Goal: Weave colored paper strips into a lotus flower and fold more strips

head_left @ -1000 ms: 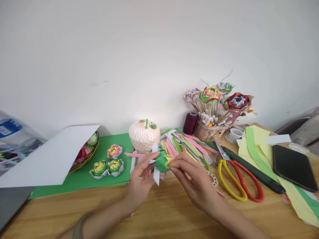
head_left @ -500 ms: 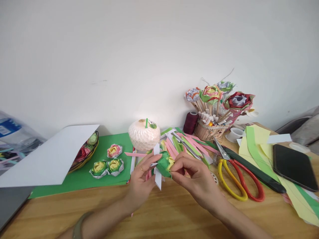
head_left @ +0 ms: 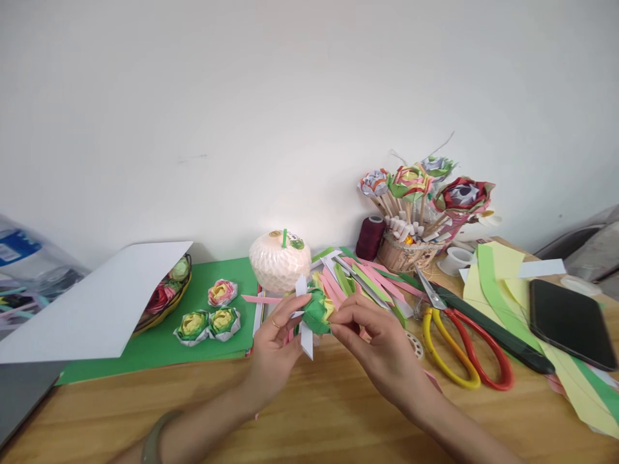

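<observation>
Between my hands is a folded paper flower (head_left: 316, 310), green outside with yellow petals on its right side. White paper strips stick out from its left side. My left hand (head_left: 275, 341) grips it from the left, fingers on the white strips and green petals. From the right, my right hand (head_left: 380, 341) pinches the yellow petal edge between thumb and forefinger; the fingertips partly hide it. Behind the hands lies a pile of pink, green and white paper strips (head_left: 367, 280). Red-and-yellow-handled scissors (head_left: 449, 348) rest open to the right.
Finished paper flowers (head_left: 223, 322) lie on green paper (head_left: 159, 354) at left, by a white sheet (head_left: 97, 309) over a basket. A white textured ball-shaped container (head_left: 280, 267) stands behind. At right are a basket of stemmed flowers (head_left: 409, 251), a thread spool (head_left: 371, 238) and a phone (head_left: 573, 325).
The flower has shifted slightly up and tilted a little in my hands. My right fingers have moved a little along the petal edge. Nothing else has visibly moved.
</observation>
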A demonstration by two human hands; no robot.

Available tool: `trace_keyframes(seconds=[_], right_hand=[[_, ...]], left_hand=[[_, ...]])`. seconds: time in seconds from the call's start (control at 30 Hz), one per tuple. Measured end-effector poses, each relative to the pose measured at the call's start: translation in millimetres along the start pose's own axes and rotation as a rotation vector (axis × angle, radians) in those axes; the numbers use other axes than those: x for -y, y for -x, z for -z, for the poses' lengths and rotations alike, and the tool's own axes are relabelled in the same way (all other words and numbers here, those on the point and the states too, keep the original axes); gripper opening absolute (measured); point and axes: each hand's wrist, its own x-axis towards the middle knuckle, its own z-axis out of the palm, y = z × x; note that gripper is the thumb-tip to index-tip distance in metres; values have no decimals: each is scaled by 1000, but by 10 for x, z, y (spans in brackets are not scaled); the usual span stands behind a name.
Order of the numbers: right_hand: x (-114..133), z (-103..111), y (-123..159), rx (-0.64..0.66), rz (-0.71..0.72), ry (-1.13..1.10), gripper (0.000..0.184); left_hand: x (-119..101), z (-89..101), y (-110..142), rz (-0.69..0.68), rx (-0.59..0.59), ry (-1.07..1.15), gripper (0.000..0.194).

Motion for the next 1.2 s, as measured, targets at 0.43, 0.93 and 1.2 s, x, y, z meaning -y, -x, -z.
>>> trace_keyframes(seconds=[0.43, 0.93, 1.2], right_hand=[[-31, -51, -20, -47, -28, 24, 15], [-96, -86, 90, -304, 363, 404, 30], [-88, -117, 111, -208, 402, 343, 38]], left_hand=[[-3, -25, 24, 43, 1, -8, 37], [-107, -123, -3, 115, -54, 83, 35], [-101, -130, -24, 170, -69, 137, 42]])
